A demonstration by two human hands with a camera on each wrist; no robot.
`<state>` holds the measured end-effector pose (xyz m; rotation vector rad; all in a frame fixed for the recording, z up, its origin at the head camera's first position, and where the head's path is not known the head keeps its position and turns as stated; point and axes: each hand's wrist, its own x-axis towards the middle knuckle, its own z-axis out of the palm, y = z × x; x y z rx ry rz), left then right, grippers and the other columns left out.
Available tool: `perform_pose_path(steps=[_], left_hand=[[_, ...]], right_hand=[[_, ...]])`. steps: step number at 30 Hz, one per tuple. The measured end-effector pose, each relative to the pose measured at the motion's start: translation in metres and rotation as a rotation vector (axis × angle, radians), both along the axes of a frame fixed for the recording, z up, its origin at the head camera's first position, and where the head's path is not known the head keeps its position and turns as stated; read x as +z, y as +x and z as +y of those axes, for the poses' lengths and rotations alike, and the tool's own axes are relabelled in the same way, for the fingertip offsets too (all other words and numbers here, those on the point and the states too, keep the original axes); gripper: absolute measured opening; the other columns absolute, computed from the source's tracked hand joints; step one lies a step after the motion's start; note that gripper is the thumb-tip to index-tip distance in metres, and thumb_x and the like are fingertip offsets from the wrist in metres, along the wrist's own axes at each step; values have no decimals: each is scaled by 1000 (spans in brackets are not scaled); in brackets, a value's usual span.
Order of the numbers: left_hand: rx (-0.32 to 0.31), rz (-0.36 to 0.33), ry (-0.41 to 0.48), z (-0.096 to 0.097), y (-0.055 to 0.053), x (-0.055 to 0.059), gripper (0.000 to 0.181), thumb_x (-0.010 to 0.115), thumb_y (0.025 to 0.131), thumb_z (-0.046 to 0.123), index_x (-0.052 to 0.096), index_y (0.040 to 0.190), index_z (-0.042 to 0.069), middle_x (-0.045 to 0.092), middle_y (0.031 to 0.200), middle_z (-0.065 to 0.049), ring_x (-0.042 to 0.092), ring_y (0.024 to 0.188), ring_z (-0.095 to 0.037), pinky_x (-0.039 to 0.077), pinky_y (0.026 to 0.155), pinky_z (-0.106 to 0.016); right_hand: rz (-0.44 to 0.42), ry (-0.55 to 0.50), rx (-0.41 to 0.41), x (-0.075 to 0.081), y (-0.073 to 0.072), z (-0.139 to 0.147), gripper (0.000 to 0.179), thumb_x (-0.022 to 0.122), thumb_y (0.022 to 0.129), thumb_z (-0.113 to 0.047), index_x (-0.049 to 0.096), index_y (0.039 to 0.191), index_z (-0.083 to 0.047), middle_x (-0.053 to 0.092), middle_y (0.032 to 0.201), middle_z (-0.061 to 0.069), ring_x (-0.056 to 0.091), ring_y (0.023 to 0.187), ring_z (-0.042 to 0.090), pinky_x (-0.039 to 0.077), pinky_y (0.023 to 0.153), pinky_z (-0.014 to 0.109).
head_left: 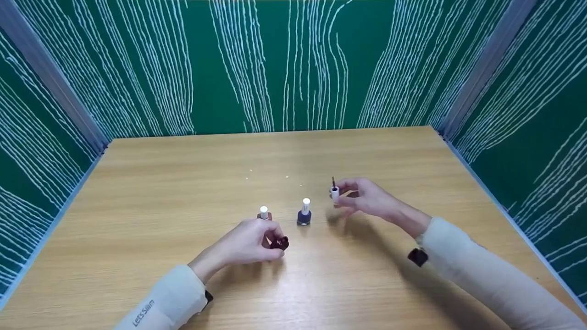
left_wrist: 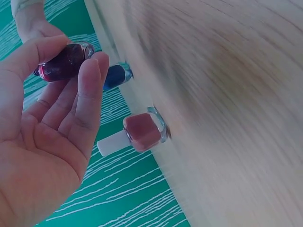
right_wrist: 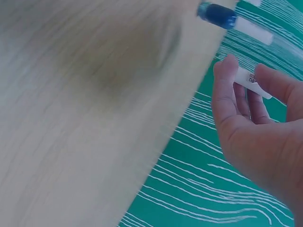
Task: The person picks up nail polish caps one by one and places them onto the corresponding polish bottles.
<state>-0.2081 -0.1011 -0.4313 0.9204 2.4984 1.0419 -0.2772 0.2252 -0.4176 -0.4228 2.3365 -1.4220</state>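
Observation:
My left hand pinches an uncapped dark red nail polish bottle between thumb and fingers, tilted over the table. Off to the right, my right hand holds a white nail polish cap by its sides, its dark brush pointing up. Between the two hands a navy nail polish bottle stands upright with its white cap on. A pinkish-brown nail polish bottle, also capped in white, stands just behind my left hand, which partly hides it in the head view.
The wooden table carries a few tiny white specks beyond the bottles. Green walls with white wavy lines enclose its back and sides. A small black device sits at the right sleeve.

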Motion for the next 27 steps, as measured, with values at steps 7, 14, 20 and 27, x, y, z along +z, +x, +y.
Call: perform_pose_path(steps=[7,14,20,27], left_hand=[[-18,-5,7,5,2,5,18,77,86,21,70,100,13,73,96,5,67,79,-6,56,74,-24],[-24,21,13,7,1,3,17,77,85,18,70,99,12,74,95,4,67,77,-6,56,72,-23],[-34,12,27,10,1,3,17,78,85,17,70,99,12,74,95,3,68,77,-6,56,71,-23],[-25,1,28,13,1,6,17,78,86,18,71,100,13,73,95,5,68,78,-6,56,72,-24]], right_hand=[[90,83,66,0,20,21,37,71,97,-16,62,129,-1,63,120,22,65,105,35,58,84,46],[282,277,168,-3,23,31,28,71,96,-15,68,121,-3,70,107,8,67,93,24,57,73,31],[354,297,227,-4,24,33,23,71,96,-10,70,117,-1,71,108,14,68,89,23,57,72,31],[343,281,234,3,28,33,27,70,96,-8,69,123,-4,70,115,8,67,97,21,58,83,37]])
